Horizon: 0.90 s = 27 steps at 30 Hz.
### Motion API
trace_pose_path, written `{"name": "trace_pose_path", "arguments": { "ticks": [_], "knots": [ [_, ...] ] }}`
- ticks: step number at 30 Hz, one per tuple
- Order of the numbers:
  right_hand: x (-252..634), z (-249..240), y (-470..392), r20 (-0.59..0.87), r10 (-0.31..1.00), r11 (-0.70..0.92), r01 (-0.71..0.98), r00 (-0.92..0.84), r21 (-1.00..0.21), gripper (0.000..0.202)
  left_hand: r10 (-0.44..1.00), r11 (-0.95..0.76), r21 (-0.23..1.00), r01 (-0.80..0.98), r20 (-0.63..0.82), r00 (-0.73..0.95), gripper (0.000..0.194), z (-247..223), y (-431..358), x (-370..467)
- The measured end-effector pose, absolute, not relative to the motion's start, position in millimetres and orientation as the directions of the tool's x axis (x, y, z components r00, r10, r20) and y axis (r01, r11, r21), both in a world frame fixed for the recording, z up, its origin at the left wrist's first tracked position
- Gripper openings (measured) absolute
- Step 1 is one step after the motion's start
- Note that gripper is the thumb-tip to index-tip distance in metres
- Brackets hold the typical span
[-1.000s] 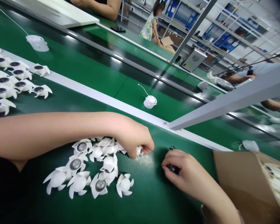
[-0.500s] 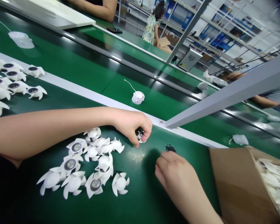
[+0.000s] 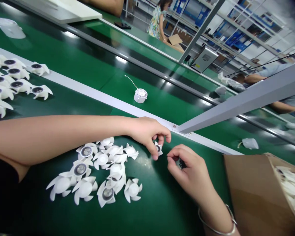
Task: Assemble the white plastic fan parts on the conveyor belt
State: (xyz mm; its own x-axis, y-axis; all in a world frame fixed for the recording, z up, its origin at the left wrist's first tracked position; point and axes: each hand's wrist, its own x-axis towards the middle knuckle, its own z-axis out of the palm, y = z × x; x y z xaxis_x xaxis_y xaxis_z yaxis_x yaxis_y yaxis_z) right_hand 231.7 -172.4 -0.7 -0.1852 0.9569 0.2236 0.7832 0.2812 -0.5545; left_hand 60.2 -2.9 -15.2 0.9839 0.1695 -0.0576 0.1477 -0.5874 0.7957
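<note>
Your half-curled left hand [image 3: 147, 131] holds a fan wheel [image 3: 158, 148] core-outward, likely for access — your right hand [image 3: 194, 170] pinches closed, contents unclear.

Green bench [image 3: 162, 203]: white fan rotors [image 3: 84, 189] loosely clustered, some cup-up, some cup-down; further rotors [image 3: 39, 90] upper left.

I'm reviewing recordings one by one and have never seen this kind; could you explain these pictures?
There is no machine, only a person's two bare hands. Every picture comes from one camera worn on that person's head, looking forward and down. The left hand holds a small white fan wheel. The right hand is curled beside it; whether it grips anything can't be told. Dark bits show behind it. On the green table lie loose fan wheels, with more fan wheels at upper left. A cardboard box stands at right.
</note>
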Motion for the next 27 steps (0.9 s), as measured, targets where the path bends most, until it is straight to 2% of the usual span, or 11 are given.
{"name": "trace_pose_path", "arguments": {
  "ticks": [4,8,14,20,27],
  "knots": [
    [220,-7,-169,0.267,0.945,0.308,0.78,-0.187,-0.544,0.009,0.098,-0.62,0.779,0.088,-0.034,0.995,0.075,-15,-2,60],
    [215,-14,-163,0.305,0.93,0.339,0.807,-0.207,-0.484,0.008,0.096,-0.615,0.785,0.079,-0.025,0.995,0.08,-15,-2,60],
    [211,-16,-161,0.289,0.919,0.346,0.9,-0.269,-0.265,0.005,0.089,-0.611,0.788,0.073,-0.023,0.996,0.079,-16,-2,62],
    [202,-11,-168,0.269,0.903,0.347,0.938,-0.334,0.0,0.014,0.069,-0.597,0.799,0.072,-0.038,0.997,0.079,-13,-1,58],
    [198,-7,-175,0.284,0.877,0.373,0.922,-0.387,0.104,0.017,0.074,-0.601,0.797,0.063,-0.023,0.997,0.081,-17,-1,61]
  ]
}}
